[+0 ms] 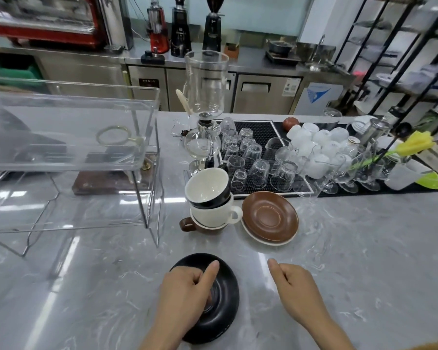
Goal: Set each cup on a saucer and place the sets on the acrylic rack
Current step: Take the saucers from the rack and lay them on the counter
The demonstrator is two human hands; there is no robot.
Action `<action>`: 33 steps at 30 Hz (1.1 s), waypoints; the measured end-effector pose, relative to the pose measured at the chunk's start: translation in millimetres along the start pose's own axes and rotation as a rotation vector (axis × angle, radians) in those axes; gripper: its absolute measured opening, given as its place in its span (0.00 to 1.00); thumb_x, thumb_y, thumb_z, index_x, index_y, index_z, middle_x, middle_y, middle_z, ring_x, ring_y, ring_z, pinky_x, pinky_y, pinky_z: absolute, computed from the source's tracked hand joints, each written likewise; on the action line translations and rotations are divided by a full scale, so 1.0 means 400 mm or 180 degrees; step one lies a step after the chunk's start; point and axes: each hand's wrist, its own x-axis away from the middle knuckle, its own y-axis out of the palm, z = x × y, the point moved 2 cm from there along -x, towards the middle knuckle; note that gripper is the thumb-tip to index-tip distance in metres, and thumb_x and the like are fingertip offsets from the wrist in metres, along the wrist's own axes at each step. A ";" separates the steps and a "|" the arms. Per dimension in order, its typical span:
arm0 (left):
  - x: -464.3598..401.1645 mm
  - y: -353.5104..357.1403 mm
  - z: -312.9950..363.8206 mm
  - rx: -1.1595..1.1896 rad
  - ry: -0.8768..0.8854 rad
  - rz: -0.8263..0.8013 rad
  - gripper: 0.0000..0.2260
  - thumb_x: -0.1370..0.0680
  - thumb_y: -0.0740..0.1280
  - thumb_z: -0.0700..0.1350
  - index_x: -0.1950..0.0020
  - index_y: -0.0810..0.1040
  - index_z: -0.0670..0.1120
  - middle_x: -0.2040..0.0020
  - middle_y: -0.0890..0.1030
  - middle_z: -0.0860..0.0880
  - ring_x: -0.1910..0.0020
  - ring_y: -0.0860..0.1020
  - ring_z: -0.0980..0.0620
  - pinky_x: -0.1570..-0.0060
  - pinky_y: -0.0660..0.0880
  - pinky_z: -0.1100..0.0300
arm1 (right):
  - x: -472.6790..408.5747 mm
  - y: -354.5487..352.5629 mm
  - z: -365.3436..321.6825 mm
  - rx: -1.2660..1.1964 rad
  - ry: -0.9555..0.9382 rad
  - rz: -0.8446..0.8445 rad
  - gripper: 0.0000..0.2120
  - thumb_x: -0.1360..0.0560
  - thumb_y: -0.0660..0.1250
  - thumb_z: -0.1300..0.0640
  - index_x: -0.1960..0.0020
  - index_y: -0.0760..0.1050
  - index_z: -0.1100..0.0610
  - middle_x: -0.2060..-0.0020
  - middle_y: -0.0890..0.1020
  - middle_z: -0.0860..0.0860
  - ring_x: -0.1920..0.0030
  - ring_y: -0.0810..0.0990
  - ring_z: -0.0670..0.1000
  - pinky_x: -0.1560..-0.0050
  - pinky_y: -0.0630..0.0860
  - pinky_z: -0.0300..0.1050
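Observation:
A black saucer [224, 294] lies on the marble counter near the front edge. My left hand [185, 291] rests on it, thumb stretched over its rim and fingers curled onto its middle. My right hand [292, 281] hovers just right of it with fingers loosely curled, holding nothing. Behind stands a stack of three cups: a black cup [208, 189] with a cream inside on top, a cream cup [216, 212] under it, a brown cup [187, 224] at the bottom. A brown saucer [269, 217] lies on a cream saucer [263, 241] beside the stack. The acrylic rack [68, 137] stands at left.
A glass siphon coffee maker [205, 109] stands behind the cup stack. A black mat [263, 133] holds several upturned glasses and white cups at right. Stemmed glasses [339, 173] and a yellow flower [415, 145] stand further right. A wooden board lies under the rack.

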 end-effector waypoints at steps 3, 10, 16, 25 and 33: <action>-0.019 0.041 0.030 -0.0150 0.0074 0.0031 0.30 0.22 0.67 0.60 0.76 0.73 0.40 0.78 0.78 0.44 0.78 0.77 0.52 0.62 0.78 0.55 | -0.030 -0.031 0.029 0.0027 0.0007 -0.0006 0.26 0.20 0.59 0.44 0.72 0.53 0.53 0.78 0.58 0.47 0.75 0.58 0.46 0.69 0.56 0.45; -0.061 0.145 0.113 -0.0272 0.0105 0.0030 0.29 0.21 0.68 0.56 0.78 0.74 0.41 0.80 0.77 0.52 0.77 0.76 0.57 0.68 0.71 0.66 | -0.122 -0.110 0.090 -0.0044 -0.0013 -0.0008 0.27 0.20 0.58 0.43 0.72 0.54 0.53 0.79 0.60 0.48 0.76 0.59 0.46 0.70 0.57 0.43; -0.101 0.236 0.161 0.0071 -0.0249 -0.0052 0.28 0.21 0.68 0.57 0.77 0.75 0.43 0.83 0.73 0.50 0.83 0.72 0.54 0.77 0.71 0.62 | -0.199 -0.154 0.150 -0.0190 -0.0034 -0.0105 0.27 0.20 0.60 0.45 0.72 0.53 0.52 0.79 0.59 0.48 0.76 0.59 0.46 0.70 0.56 0.44; -0.173 0.318 0.169 -0.0637 -0.0163 0.0292 0.28 0.21 0.63 0.62 0.69 0.76 0.39 0.74 0.78 0.41 0.73 0.78 0.44 0.64 0.78 0.44 | -0.334 -0.170 0.205 0.0024 -0.0096 -0.0135 0.27 0.20 0.60 0.43 0.73 0.56 0.52 0.79 0.62 0.48 0.76 0.61 0.47 0.71 0.60 0.43; -0.213 0.335 0.175 -0.0824 -0.0329 0.0439 0.26 0.21 0.65 0.59 0.73 0.66 0.46 0.74 0.71 0.49 0.70 0.71 0.50 0.63 0.71 0.52 | -0.431 -0.153 0.224 0.0002 -0.0105 -0.0233 0.26 0.22 0.60 0.40 0.73 0.62 0.53 0.78 0.69 0.49 0.74 0.69 0.49 0.71 0.65 0.45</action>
